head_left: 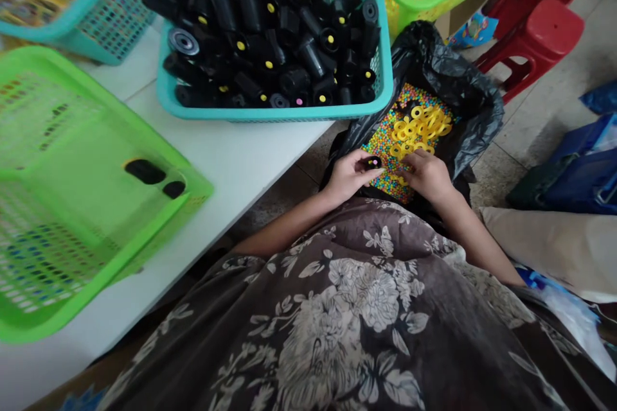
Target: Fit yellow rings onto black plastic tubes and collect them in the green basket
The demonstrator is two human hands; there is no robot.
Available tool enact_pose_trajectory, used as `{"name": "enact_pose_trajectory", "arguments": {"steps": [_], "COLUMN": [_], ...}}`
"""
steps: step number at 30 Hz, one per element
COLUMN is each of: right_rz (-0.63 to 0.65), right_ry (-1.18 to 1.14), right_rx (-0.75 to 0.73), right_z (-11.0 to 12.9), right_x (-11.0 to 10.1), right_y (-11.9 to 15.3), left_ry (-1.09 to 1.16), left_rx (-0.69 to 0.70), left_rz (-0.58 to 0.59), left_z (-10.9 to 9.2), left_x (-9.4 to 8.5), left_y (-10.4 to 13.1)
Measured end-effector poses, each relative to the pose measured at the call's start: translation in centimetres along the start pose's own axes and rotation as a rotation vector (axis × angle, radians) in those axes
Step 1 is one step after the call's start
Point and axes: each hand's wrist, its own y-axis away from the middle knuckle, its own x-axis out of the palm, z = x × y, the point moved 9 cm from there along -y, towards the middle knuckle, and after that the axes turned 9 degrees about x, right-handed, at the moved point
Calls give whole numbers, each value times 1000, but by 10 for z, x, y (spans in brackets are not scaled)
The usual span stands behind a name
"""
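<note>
Our left hand [351, 173] pinches a black tube [373, 163] inside the black bag's [450, 74] left rim; our right hand [427, 173] dips toward its beads [378, 136] — grasp unclear; table [241, 157] edge left of it, floor [523, 125] space right.

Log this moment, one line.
left hand: holds black cylinder | right hand: at multicolored beads, beside yellow rings | turquoise basket: black cylinders heaped

Near 3 o'clock in your view, a black piece [373, 162] sits in your left hand [348, 174], its visible end marked with a pink dot. Below it, small multicoloured beads [380, 140] spread loosely. Yellow rings [418, 124] lie heaped on them, toward 2 o'clock from the piece.
</note>
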Motion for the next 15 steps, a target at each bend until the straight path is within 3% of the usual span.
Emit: {"name": "enact_pose_trajectory", "arguments": {"steps": [4, 8, 11, 15], "right_rz": [211, 261, 89, -156], "right_ry": [415, 464, 224, -554], "right_rx": [0, -1, 66, 181], "right_z": [7, 14, 3, -18], "right_x": [21, 30, 16, -9], "right_y": [9, 14, 10, 8], "left_ry": [-32, -90, -95, -103], "left_rx": [10, 25, 31, 84], "left_rz": [-42, -21, -1, 32], "left_z": [6, 6, 8, 6], "left_x": [-7, -7, -6, 0], "left_y": [-1, 1, 3, 0]}}
